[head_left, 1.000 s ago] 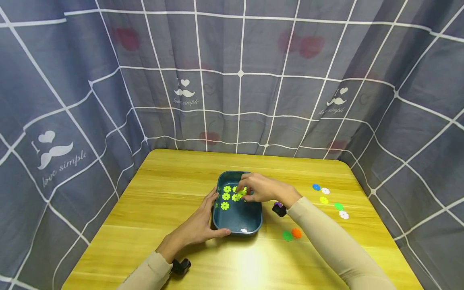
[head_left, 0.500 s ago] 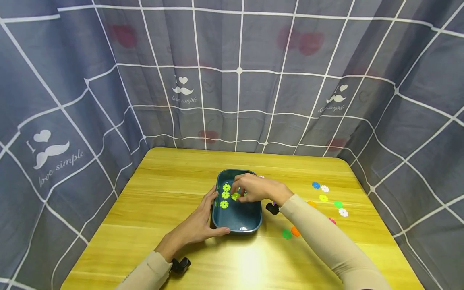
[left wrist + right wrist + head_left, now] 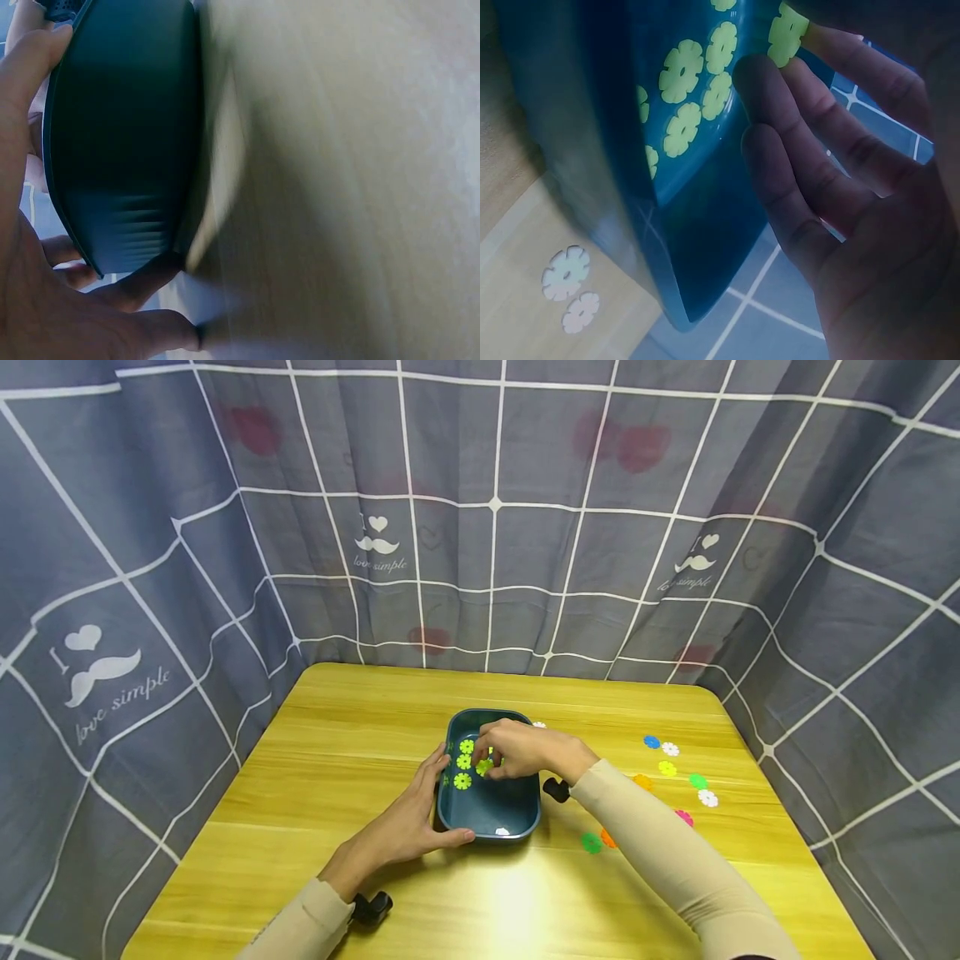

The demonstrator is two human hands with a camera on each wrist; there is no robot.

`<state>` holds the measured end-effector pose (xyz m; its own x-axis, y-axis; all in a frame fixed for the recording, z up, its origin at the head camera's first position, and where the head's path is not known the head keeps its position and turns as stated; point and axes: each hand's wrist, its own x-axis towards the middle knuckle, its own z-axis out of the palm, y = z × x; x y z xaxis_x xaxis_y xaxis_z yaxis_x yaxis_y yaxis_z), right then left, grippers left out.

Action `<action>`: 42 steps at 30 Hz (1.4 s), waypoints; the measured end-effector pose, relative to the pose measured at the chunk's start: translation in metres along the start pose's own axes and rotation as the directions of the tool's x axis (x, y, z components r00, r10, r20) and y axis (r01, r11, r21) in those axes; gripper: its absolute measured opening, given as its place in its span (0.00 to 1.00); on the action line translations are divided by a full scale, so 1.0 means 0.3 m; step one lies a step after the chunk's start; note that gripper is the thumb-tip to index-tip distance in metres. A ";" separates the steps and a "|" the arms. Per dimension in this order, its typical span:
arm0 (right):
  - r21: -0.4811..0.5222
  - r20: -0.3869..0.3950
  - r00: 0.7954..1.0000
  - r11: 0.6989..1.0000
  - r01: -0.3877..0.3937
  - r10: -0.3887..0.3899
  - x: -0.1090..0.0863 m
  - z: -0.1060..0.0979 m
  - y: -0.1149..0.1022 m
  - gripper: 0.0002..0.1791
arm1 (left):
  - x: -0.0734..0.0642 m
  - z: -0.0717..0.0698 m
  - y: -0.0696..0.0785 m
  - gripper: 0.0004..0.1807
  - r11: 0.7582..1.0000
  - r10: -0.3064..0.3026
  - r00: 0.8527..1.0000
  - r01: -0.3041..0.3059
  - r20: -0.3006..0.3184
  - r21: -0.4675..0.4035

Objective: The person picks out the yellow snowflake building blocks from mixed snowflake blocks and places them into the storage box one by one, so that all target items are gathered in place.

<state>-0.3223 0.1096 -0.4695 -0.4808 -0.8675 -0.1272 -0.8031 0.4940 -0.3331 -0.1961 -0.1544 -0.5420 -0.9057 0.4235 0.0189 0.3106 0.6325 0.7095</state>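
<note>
A dark teal plastic tray (image 3: 487,814) lies on the table with several yellow-green flower-shaped interlocking discs (image 3: 462,781) inside. My left hand (image 3: 408,818) holds its near left corner, thumb along the front rim and fingers at the left side. In the left wrist view that hand (image 3: 67,315) spreads around the tray's wall (image 3: 120,135). Over the tray's far half, my right hand (image 3: 517,750) reaches in with bent fingers. The right wrist view shows a yellow-green disc (image 3: 787,34) between the fingers of that hand (image 3: 855,172); its thumb is hidden there.
Right of the tray lie loose discs: a blue one (image 3: 652,742), white ones (image 3: 707,797), a yellow one (image 3: 667,768), green ones (image 3: 591,842), orange ones (image 3: 642,782) and a magenta one (image 3: 683,817). A grey checked curtain (image 3: 450,552) surrounds the table (image 3: 360,727).
My right hand has shifted slightly left within the tray. Its forearm has moved left too, uncovering orange and magenta discs. The left hand keeps its place on the tray.
</note>
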 end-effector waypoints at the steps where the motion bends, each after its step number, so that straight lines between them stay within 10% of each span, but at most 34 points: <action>1: -0.002 0.001 1.000 1.000 -0.001 0.001 0.001 0.000 0.000 0.16 | 0.000 0.000 0.000 0.75 1.000 0.003 1.000 -0.003 -0.001 -0.002; 42: 0.006 -0.047 0.998 0.999 -0.041 0.042 -0.035 -0.008 -0.011 0.17 | -0.006 0.004 0.005 0.73 1.000 0.015 1.000 -0.015 -0.016 -0.021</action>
<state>-0.3154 0.1171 -0.4647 -0.5298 -0.8425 -0.0972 -0.7802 0.5291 -0.3335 -0.1935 -0.1534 -0.5420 -0.9055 0.4225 0.0402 0.3179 0.6123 0.7239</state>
